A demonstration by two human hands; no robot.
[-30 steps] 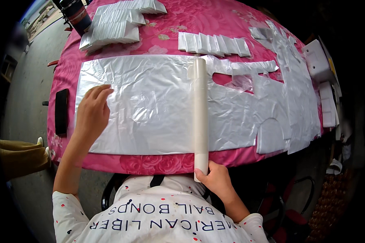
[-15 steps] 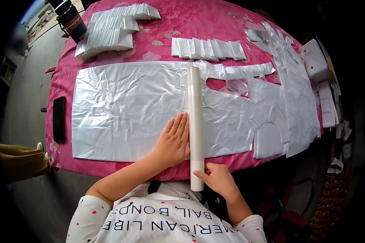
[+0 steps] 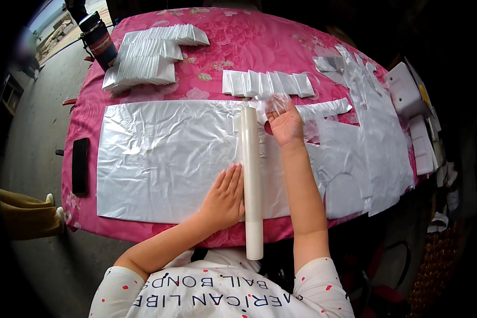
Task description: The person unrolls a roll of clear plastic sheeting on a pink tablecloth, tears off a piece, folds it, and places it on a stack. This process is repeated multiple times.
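Note:
A long roll of clear plastic film (image 3: 253,185) lies lengthwise across a silvery-white plastic sheet (image 3: 143,159), its near end jutting past the table edge. My left hand (image 3: 223,199) rests flat on the sheet, fingers together and stretched out, its side against the roll. At the roll's far end is my right hand (image 3: 286,124), palm turned up and fingers partly curled. Crumpled clear film (image 3: 273,102) shows at its fingertips; the exact grip is partly hidden by the film. A cut-out opening in the sheet shows pink cloth beside the right wrist.
Folded white plastic packets stand in a row (image 3: 267,84) and in stacks (image 3: 143,58). A dark bottle (image 3: 98,40) stands far left, a black phone (image 3: 80,167) at the left edge. Cut sheets (image 3: 384,143) and white boxes (image 3: 408,90) are on the right. Someone's legs (image 3: 29,214) show at left.
My right hand has left the roll's near end and reached forward to its far end, where clear film is now at the fingers. My left hand stays flat beside the roll.

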